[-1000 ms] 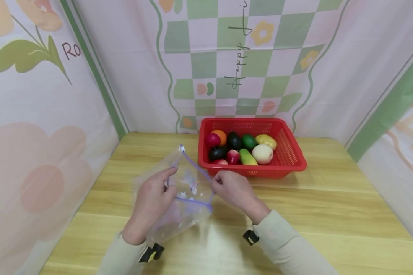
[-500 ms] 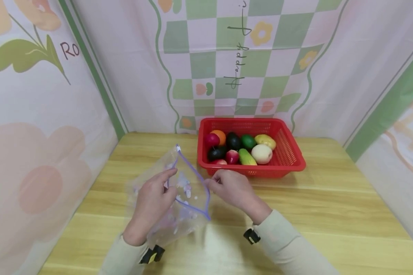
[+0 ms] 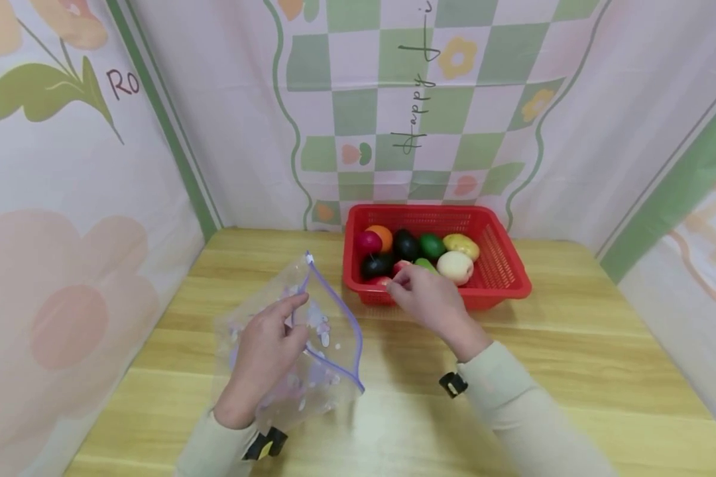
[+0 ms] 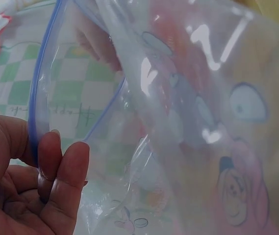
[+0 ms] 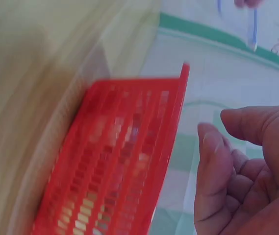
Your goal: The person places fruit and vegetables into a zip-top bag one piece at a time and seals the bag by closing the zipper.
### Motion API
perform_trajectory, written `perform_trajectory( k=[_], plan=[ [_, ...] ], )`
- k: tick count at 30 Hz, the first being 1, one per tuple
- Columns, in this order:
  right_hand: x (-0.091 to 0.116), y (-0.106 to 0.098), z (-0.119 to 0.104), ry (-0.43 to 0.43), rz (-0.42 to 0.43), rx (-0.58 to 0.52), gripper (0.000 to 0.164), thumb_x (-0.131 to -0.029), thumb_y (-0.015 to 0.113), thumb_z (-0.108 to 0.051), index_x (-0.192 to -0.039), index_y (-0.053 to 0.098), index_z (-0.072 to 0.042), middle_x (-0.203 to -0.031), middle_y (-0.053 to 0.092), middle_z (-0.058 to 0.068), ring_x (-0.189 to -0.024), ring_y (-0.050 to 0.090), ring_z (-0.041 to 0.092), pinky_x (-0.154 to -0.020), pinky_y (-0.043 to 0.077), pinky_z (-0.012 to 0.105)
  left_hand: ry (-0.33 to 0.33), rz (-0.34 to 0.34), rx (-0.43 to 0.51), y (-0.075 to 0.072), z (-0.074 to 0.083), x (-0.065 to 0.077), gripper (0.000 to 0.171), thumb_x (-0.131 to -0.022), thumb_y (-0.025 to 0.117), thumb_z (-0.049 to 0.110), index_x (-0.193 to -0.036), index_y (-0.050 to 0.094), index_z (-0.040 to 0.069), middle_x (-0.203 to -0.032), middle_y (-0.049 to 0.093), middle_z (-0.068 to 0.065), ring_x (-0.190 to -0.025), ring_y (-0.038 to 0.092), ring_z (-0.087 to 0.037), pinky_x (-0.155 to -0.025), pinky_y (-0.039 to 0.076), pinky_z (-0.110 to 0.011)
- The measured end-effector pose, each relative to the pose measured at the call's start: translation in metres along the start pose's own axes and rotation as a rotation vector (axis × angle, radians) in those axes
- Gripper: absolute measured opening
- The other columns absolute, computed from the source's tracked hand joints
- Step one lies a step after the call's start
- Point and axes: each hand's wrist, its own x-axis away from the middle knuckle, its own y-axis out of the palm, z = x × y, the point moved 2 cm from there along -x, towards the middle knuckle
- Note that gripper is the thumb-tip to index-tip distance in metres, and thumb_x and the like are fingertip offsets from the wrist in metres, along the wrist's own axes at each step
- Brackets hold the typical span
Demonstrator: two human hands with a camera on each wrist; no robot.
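My left hand [image 3: 268, 351] pinches the purple-edged mouth of a clear zip bag [image 4: 193, 122] printed with cartoon figures. The bag's mouth gapes toward the right, and a white slider sits at its far corner. In the left wrist view the thumb and fingers grip the blue-purple strip. My right hand [image 3: 432, 298] hovers over the front rim of a red plastic basket [image 3: 501, 288], holding nothing. Its thumb and fingertips stand apart in the right wrist view. Below and beyond it lie a red fruit [image 3: 401, 266] and a green-yellow fruit [image 3: 425, 265], both partly hidden by the hand.
Inside the basket are also an orange [image 3: 384, 237], an eggplant-dark fruit [image 3: 377, 266], a green fruit [image 3: 432, 246], a yellow fruit [image 3: 461, 246] and a pale round fruit [image 3: 455, 267]. Everything stands on a wooden table [image 3: 573, 371], with printed curtains [image 3: 244, 132] around it.
My right hand has let go of the bag's edge and moved up and right to the basket's front rim. The left hand keeps its hold, and the bag mouth stands wider.
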Motion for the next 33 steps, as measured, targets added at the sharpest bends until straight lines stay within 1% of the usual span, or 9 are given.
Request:
perform_trajectory(
  k=[3, 4, 6, 8, 13, 18, 24, 29, 33],
  plan=[
    [-0.009, -0.009, 0.015, 0.048, 0.031, 0.061, 0.023, -0.089, 0.063, -0.036, -0.098, 0.067, -0.015, -0.094, 0.07, 0.004, -0.072, 0.061, 0.018, -0.063, 0.05, 0.036, -0.006, -0.005, 0.012, 0.0, 0.0, 0.0, 0.05, -0.078, 0.059, 0.008, -0.127, 0.063, 0.014, -0.097, 0.065, 0.001, -0.045, 0.043, -0.006, -0.04, 0.037, -0.025],
    [-0.012, -0.012, 0.021, 0.07, 0.03, 0.084, 0.025, -0.09, 0.062, -0.036, -0.102, 0.065, -0.014, -0.09, 0.069, 0.004, -0.073, 0.061, 0.02, -0.064, 0.051, 0.038, -0.007, -0.007, 0.015, 0.0, 0.001, 0.0, 0.049, -0.079, 0.059, 0.008, -0.128, 0.063, 0.014, -0.097, 0.065, 0.001, -0.045, 0.042, -0.006, -0.04, 0.036, -0.025],
    [-0.02, -0.018, 0.034, 0.106, 0.026, 0.121, 0.031, -0.09, 0.062, -0.034, -0.11, 0.062, -0.01, -0.087, 0.066, 0.007, -0.074, 0.06, 0.024, -0.065, 0.051, 0.042, -0.008, -0.008, 0.022, 0.0, 0.001, 0.001, 0.05, -0.079, 0.058, 0.008, -0.128, 0.063, 0.014, -0.093, 0.064, 0.002, -0.043, 0.041, -0.007, -0.038, 0.035, -0.025],
    [-0.027, -0.023, 0.048, 0.14, 0.01, 0.148, 0.038, -0.089, 0.063, -0.033, -0.117, 0.058, -0.007, -0.094, 0.065, 0.01, -0.078, 0.059, 0.027, -0.07, 0.052, 0.045, -0.01, -0.015, 0.034, 0.0, 0.001, 0.001, 0.05, -0.079, 0.058, 0.007, -0.128, 0.062, 0.014, -0.09, 0.063, 0.002, -0.042, 0.04, -0.006, -0.037, 0.034, -0.024],
    [-0.042, -0.029, 0.08, 0.202, -0.064, 0.169, 0.052, -0.086, 0.066, -0.029, -0.129, 0.05, -0.004, -0.109, 0.061, 0.017, -0.087, 0.056, 0.031, -0.081, 0.051, 0.052, -0.03, -0.028, 0.051, 0.001, 0.0, 0.002, 0.05, -0.08, 0.057, 0.007, -0.129, 0.062, 0.015, -0.081, 0.059, 0.004, -0.04, 0.038, -0.006, -0.035, 0.032, -0.024],
    [-0.051, -0.028, 0.103, 0.224, -0.186, 0.18, 0.065, -0.084, 0.067, -0.025, -0.139, 0.042, -0.003, -0.114, 0.058, 0.022, -0.092, 0.054, 0.035, -0.086, 0.048, 0.054, -0.043, -0.034, 0.052, 0.002, 0.001, 0.003, 0.05, -0.08, 0.058, 0.008, -0.129, 0.062, 0.016, -0.074, 0.053, 0.005, -0.04, 0.038, -0.006, -0.036, 0.034, -0.024],
    [-0.057, -0.022, 0.12, 0.213, -0.29, 0.154, 0.074, -0.082, 0.074, -0.023, -0.145, 0.039, -0.007, -0.123, 0.054, 0.022, -0.104, 0.05, 0.038, -0.095, 0.042, 0.059, -0.042, -0.034, 0.066, 0.001, 0.001, 0.003, 0.05, -0.08, 0.058, 0.006, -0.129, 0.062, 0.015, -0.072, 0.053, 0.005, -0.039, 0.038, -0.007, -0.035, 0.034, -0.024],
    [-0.058, -0.018, 0.126, 0.184, -0.349, 0.188, 0.071, -0.087, 0.069, -0.025, -0.147, 0.036, -0.006, -0.132, 0.05, 0.025, -0.115, 0.047, 0.041, -0.101, 0.036, 0.062, -0.045, -0.035, 0.065, 0.001, 0.001, 0.003, 0.05, -0.08, 0.057, 0.007, -0.129, 0.062, 0.016, -0.074, 0.055, 0.004, -0.04, 0.041, -0.007, -0.036, 0.035, -0.024],
    [-0.058, -0.019, 0.128, 0.202, -0.369, 0.175, 0.069, -0.087, 0.068, -0.028, -0.146, 0.037, -0.008, -0.13, 0.05, 0.026, -0.113, 0.048, 0.041, -0.098, 0.037, 0.063, -0.037, -0.031, 0.063, 0.002, 0.0, 0.002, 0.051, -0.079, 0.058, 0.006, -0.129, 0.062, 0.016, -0.074, 0.055, 0.006, -0.041, 0.042, -0.007, -0.038, 0.037, -0.024]
  ],
)
